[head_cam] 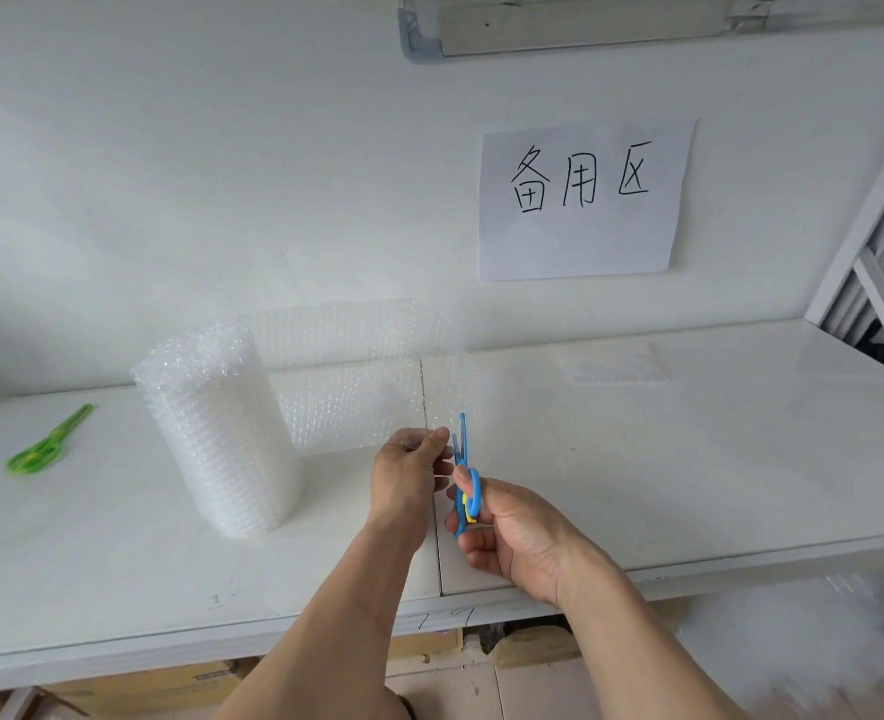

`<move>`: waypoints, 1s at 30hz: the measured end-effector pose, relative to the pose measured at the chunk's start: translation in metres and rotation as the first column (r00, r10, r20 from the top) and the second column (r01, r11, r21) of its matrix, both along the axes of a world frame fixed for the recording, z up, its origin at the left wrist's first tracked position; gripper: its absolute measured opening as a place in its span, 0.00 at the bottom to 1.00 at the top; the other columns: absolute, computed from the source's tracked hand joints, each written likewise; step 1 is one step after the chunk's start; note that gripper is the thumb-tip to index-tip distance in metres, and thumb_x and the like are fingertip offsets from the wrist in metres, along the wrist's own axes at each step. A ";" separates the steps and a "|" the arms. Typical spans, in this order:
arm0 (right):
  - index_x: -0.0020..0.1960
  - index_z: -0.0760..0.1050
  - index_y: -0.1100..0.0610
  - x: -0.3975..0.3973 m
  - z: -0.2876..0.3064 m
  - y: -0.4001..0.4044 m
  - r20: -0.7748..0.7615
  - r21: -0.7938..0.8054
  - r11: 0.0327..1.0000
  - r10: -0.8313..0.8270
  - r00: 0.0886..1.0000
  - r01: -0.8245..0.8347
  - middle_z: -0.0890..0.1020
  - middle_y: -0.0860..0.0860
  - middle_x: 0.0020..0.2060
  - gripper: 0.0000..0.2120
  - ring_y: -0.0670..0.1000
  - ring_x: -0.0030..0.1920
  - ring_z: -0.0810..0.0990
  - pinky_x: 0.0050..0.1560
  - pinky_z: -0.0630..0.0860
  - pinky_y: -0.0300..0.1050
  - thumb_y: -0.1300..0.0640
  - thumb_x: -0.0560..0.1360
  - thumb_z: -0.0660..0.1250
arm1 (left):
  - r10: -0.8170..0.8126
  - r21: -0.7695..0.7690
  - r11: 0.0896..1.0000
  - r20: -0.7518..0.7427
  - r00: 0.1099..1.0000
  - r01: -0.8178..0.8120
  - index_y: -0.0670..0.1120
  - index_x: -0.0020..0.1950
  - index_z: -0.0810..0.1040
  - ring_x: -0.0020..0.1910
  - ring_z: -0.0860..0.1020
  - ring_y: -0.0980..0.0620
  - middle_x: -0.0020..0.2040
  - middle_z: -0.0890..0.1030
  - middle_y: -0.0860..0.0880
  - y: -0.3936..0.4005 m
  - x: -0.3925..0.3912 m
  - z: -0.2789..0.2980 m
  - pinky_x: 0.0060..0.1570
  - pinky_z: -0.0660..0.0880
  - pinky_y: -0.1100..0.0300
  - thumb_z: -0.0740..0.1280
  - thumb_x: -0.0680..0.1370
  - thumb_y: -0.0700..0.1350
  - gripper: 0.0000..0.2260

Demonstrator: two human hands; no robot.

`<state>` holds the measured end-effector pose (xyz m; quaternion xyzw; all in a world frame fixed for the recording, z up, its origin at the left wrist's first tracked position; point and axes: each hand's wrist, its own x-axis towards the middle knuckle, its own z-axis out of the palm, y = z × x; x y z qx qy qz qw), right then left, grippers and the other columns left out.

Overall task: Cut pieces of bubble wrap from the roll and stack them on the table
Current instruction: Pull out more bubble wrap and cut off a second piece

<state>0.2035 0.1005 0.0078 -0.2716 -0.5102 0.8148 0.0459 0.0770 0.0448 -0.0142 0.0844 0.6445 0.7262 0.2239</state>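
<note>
With the left hand [412,462] pinching the loose bubble wrap [356,376] and the right hand [502,532] gripping blue scissors [464,475], slack film could make the cut wander.

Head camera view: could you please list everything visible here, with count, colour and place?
bubble wrap roll: one, clear, upright on table left, its sheet unrolled rightward
cut pieces: flat pile, count unclear, clear, table far right
green scissors: one, table far left
blue scissors: one, blue with yellow, at the sheet's edge
table: white, a seam down its middle
paper sign: one, white, handwritten, on wall
cardboard boxes: brown, under table
left hand: pinches the sheet's free edge
right hand: holds the blue scissors
</note>
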 end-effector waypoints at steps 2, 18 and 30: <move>0.50 0.77 0.56 0.000 -0.001 0.000 0.004 0.003 1.000 0.001 1.000 -0.001 0.79 0.57 0.38 0.20 0.47 0.27 0.74 0.29 0.73 0.40 0.41 0.69 0.73 | 0.007 -0.001 1.000 -0.003 1.000 -0.007 0.42 0.42 0.78 0.38 0.78 0.46 0.37 0.81 0.45 0.000 0.000 0.000 0.43 0.77 0.49 0.72 0.76 0.43 0.06; 0.49 0.80 0.56 0.000 -0.001 -0.002 0.015 0.041 0.999 -0.032 0.999 0.032 0.79 0.56 0.39 0.15 0.48 0.27 0.74 0.30 0.75 0.42 0.45 0.71 0.74 | 0.032 0.006 0.999 -0.014 0.999 -0.032 0.41 0.41 0.77 0.27 0.76 0.56 0.33 0.79 0.48 -0.002 0.009 0.008 0.30 0.76 0.61 0.71 0.76 0.41 0.07; 0.45 0.83 0.53 0.000 -0.003 -0.002 0.005 0.028 0.998 -0.065 0.998 0.065 0.80 0.51 0.33 0.09 0.45 0.27 0.67 0.30 0.74 0.39 0.47 0.71 0.74 | 0.044 0.016 0.999 -0.028 0.999 -0.043 0.42 0.41 0.76 0.26 0.74 0.58 0.32 0.79 0.50 -0.002 0.013 0.011 0.29 0.73 0.65 0.71 0.77 0.42 0.07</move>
